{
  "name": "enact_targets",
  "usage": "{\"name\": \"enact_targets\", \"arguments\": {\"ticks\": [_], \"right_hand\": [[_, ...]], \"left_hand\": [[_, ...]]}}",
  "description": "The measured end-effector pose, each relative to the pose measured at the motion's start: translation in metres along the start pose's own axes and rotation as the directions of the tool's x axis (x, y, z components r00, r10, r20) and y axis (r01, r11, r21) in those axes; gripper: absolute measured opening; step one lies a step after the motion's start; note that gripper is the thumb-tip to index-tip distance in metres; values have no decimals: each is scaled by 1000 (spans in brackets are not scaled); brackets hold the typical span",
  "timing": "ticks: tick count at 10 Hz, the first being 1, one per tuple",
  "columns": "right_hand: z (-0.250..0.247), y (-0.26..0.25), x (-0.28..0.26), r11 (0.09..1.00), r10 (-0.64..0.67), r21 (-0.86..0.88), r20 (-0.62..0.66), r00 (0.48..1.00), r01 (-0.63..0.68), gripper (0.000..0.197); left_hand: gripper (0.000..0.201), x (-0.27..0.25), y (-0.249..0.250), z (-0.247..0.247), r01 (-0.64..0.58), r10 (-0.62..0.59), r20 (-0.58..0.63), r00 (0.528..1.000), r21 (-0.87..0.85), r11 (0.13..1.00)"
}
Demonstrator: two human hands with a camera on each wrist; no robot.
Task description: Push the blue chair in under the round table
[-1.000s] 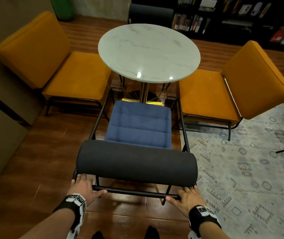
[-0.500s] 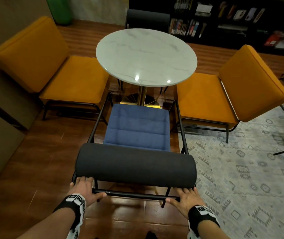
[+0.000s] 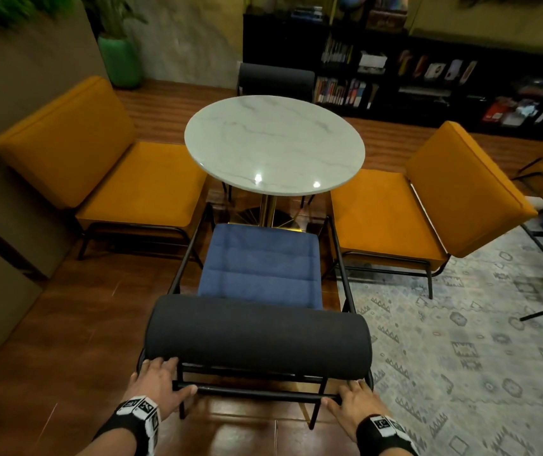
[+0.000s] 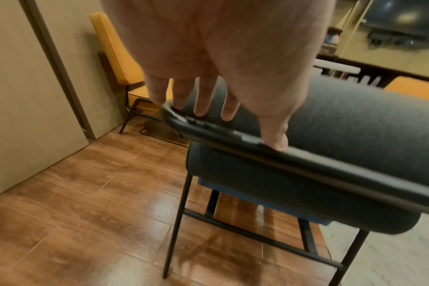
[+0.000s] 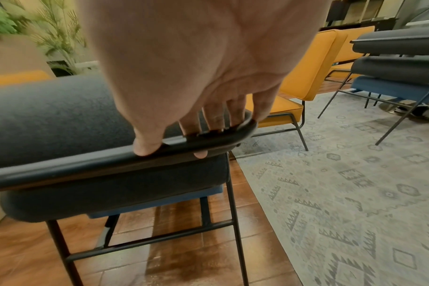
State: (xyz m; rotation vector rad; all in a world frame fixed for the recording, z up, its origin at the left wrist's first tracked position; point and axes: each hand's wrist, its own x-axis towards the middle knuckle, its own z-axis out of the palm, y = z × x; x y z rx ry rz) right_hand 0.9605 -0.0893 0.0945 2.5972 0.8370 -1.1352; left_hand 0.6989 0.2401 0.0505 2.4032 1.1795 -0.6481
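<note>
The blue chair has a blue seat, a dark grey roll backrest and a thin black frame. It faces the round white marble table, and its seat front lies close to the table's near rim and gold pedestal. My left hand holds the left end of the black back rail, fingers tucked behind it and thumb on it. My right hand grips the right end of that rail; a fingertip shows under it.
An orange chair stands on the left of the table and another orange chair on the right, close beside the blue chair's frame. A dark chair sits behind the table. A patterned rug covers the floor on the right; a wall panel runs on the left.
The blue chair has slid a little toward the table with both hands still on its back rail. The head view has tilted up, showing more of the shelves.
</note>
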Motion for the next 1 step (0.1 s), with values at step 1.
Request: {"name": "enact_targets", "arguments": {"ticks": [1], "right_hand": [[-4, 31, -4, 977, -6, 210, -97, 995, 26, 87]], "left_hand": [[90, -9, -6, -18, -38, 48, 88, 995, -113, 993]]}}
